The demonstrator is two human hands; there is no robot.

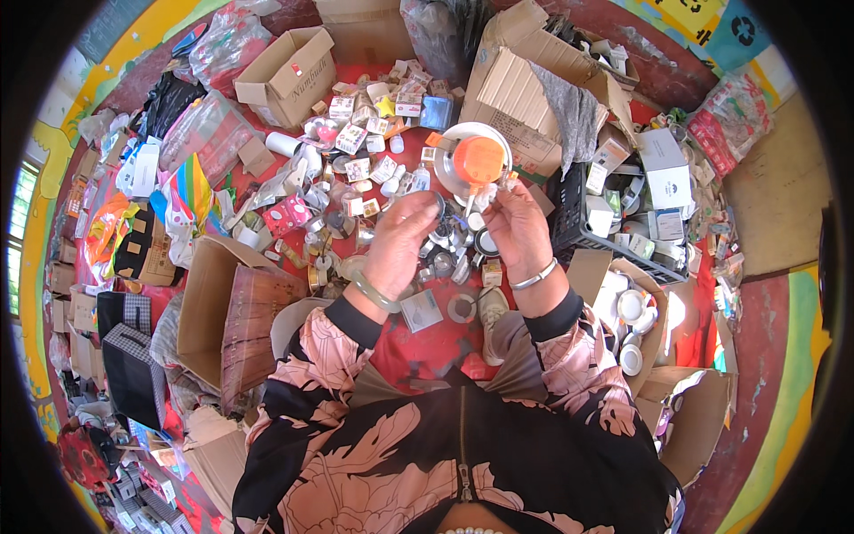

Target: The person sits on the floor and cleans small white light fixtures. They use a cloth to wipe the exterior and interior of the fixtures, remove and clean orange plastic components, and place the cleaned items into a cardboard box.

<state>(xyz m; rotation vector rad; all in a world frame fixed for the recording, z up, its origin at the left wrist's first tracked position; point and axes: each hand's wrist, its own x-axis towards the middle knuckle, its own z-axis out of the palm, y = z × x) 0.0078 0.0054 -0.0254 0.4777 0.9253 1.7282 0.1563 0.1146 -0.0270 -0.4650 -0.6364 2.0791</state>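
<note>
My left hand (402, 240), with a pale bangle at its wrist, is closed. At its fingertips is a small dark round piece (439, 206), too small to name. My right hand (519, 230), wearing a silver bangle, is pinched around something small and pale that I cannot make out. Just beyond both hands stands a white round tub (496, 138), with an orange plastic piece (479, 160) over it. Under and between the hands lie several glass and metal pieces (442, 260). A flat clear packet (422, 311) rests on the red floor nearer me.
Small boxes (351, 138) and loose parts heap up beyond my left hand. Open cartons stand at the left (206, 294) and far left (289, 76). To the right are a black crate (614, 245) and a carton (583, 267) of white round pieces.
</note>
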